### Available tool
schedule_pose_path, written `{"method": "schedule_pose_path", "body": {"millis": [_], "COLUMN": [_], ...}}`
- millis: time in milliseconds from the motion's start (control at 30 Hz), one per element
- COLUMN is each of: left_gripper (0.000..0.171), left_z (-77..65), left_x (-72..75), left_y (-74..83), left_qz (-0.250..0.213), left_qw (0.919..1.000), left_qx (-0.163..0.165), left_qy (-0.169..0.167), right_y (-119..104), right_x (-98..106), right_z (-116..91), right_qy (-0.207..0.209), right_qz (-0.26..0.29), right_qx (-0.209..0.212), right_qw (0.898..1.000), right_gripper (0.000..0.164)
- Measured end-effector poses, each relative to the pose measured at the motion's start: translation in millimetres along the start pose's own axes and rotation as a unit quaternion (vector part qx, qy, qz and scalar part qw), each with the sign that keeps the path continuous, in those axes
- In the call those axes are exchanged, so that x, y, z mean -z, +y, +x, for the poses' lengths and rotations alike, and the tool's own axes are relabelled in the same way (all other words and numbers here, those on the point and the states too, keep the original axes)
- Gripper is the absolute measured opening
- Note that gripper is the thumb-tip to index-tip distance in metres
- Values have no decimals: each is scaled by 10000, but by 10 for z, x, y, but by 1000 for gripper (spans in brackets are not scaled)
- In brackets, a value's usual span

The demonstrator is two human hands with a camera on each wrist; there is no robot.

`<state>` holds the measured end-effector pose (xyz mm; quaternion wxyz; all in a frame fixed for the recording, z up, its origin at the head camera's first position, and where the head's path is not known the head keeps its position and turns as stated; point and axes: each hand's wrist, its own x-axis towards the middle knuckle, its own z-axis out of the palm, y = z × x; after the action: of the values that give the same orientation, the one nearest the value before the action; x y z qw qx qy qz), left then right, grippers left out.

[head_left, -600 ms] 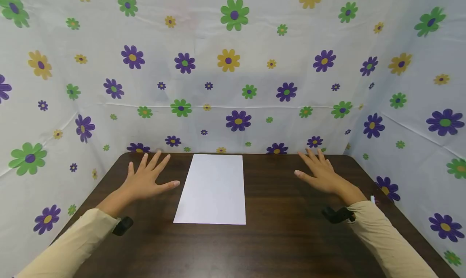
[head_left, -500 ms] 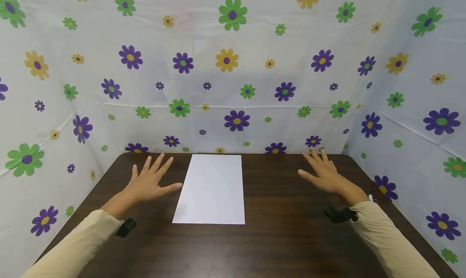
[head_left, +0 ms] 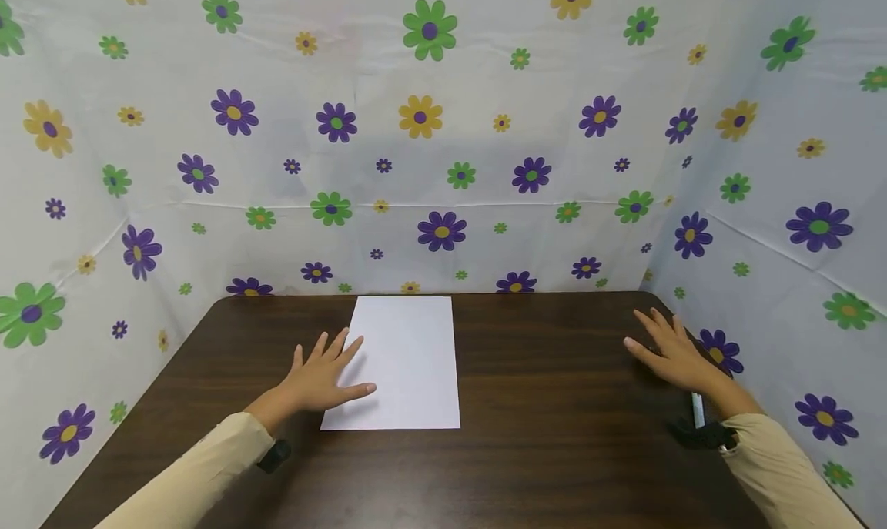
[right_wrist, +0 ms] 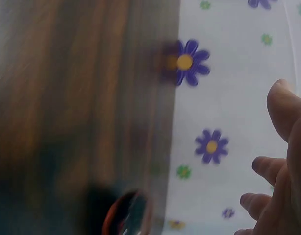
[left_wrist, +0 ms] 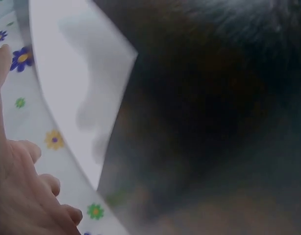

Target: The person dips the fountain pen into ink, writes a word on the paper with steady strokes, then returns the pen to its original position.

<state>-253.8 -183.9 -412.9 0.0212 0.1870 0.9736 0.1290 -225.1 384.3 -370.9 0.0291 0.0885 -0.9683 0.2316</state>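
Note:
A white sheet of paper (head_left: pixel 409 367) lies flat on the dark wooden table. My left hand (head_left: pixel 312 383), palm down with fingers spread, is over the paper's left edge and casts a shadow on it; it holds nothing. In the left wrist view the paper (left_wrist: pixel 72 83) shows beside the left hand's fingers (left_wrist: pixel 30 191). Near the table's right edge my right hand (head_left: pixel 679 359) is spread and holds nothing. Just below its wrist shows a narrow whitish object (head_left: pixel 697 410), mostly hidden by hand and arm. A round, orange-rimmed container (right_wrist: pixel 109 220) appears blurred in the right wrist view, with something inside.
A white cloth (head_left: pixel 388 75) printed with purple, green and yellow flowers hangs behind the table (head_left: pixel 540 406) and along both sides. Dark camera straps sit on both wrists, over beige sleeves.
My left hand has moved right and nearer to me, from beside the paper to over its left edge. My right hand has moved right and nearer; more of the whitish object shows. The view has shifted slightly.

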Motion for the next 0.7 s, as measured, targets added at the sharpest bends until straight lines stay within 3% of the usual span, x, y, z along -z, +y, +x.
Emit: {"method": "schedule_pose_path", "body": {"millis": [267,533,700], "left_gripper": [94,94,95], "left_z": [4,17,14], "left_x": [-264,-254,-243], "left_y": [-27,-33,-35], "left_qz": [-163,-281,-248], "left_qw": [9986,9954,9947], "left_qx": [-89,-108,-89], "left_qy": [-497,-911,-991], "right_y": [423,647,683], "right_x": [20,27,55], "right_z": [-314,-543,-613], "right_qy": [195,124,-179], "right_qz": [8,422,1110], "right_qx": [-214,-719,-1067], "right_qw": [9996,9964,9879], "right_gripper": [75,79,81]}}
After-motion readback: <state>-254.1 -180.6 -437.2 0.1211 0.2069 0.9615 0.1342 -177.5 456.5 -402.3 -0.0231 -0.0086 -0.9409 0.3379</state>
